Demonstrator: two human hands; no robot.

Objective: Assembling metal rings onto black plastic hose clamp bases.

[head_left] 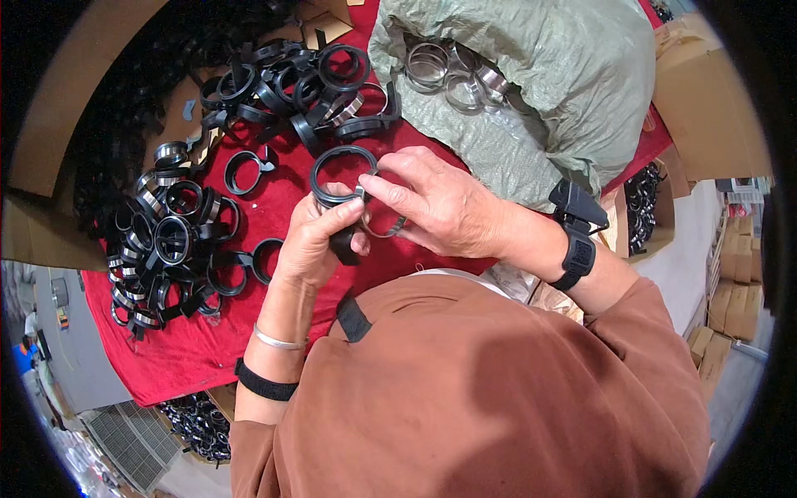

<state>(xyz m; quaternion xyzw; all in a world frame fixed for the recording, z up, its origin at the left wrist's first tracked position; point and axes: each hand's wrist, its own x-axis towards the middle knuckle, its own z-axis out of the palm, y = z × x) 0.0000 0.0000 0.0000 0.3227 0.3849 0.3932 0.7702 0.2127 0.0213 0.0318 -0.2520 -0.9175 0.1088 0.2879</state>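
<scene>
The left hand [311, 236] pinches the black ring clamp [342, 174] above the red cloth [191, 349]; right hand [440, 203] fingertips press the metal band [383, 228] in; best seated evenly, unhurried.

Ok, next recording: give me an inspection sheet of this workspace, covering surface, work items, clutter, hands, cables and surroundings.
Surface: red cloth-covered table, mostly covered.
Work items: black plastic ring clamp and thin silver metal band, both held above the cloth.
Clutter: pile of black clamps with metal bands at left; second heap of black clamps at the far side; grey-green woven sack holding loose metal bands.
Hands: left hand grips the clamp; right hand pinches the band against it.
Cables: nothing seen.
Surroundings: brown cardboard boxes at right, box of black parts below the table.
</scene>
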